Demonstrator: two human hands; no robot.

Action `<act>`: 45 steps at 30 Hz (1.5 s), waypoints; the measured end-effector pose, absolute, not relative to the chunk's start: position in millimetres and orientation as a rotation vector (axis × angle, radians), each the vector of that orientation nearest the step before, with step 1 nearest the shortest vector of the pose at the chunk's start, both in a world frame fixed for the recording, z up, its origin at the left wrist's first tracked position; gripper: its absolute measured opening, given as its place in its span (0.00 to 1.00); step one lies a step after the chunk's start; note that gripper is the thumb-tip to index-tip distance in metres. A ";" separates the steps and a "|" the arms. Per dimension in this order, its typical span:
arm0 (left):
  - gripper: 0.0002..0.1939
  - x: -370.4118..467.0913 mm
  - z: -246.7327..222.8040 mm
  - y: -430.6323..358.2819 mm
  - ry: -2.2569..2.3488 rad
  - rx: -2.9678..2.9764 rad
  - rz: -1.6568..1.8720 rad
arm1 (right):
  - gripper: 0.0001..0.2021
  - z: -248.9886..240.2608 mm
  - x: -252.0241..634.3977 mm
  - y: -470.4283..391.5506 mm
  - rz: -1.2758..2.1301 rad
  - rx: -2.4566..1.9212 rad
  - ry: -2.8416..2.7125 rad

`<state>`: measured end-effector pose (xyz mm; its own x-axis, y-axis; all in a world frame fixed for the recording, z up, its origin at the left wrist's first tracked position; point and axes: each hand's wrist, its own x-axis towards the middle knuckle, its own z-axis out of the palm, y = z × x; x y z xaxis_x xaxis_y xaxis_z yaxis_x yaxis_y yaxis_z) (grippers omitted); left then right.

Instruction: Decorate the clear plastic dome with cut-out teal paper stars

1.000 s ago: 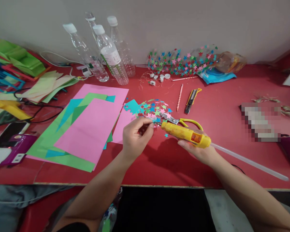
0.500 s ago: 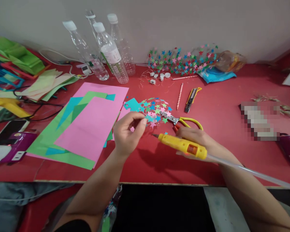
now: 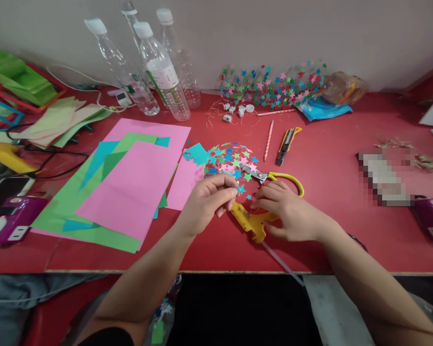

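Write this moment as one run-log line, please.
left hand: pinched near stars, contents unclear | right hand: at glue gun, grip unclear | glue stick: out glue gun's rear | scissors: by right hand

The light is soft and a bit dim, so the far wall (image 3: 274,29) looks gray. Faint shadows sit under the hands (image 3: 211,199) on the red counter (image 3: 339,158). The clear bottles (image 3: 163,79) shine a little. Blocky squares (image 3: 386,178) hide something on the right.
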<state>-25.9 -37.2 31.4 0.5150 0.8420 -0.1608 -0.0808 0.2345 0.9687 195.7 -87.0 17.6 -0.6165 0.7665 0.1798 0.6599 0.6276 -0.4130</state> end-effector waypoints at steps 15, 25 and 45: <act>0.05 -19.6 33.7 -43.2 0.784 1.144 0.508 | 0.08 25.9 174.6 -90.5 -0.366 -0.910 -2.246; 0.06 -48.5 44.0 -33.6 1.211 1.908 0.820 | 0.04 43.8 175.4 -78.6 -0.022 -1.159 -2.214; 0.07 -31.8 16.1 -38.7 1.136 2.610 0.885 | 0.06 14.6 175.9 -66.0 -0.024 -1.143 -2.199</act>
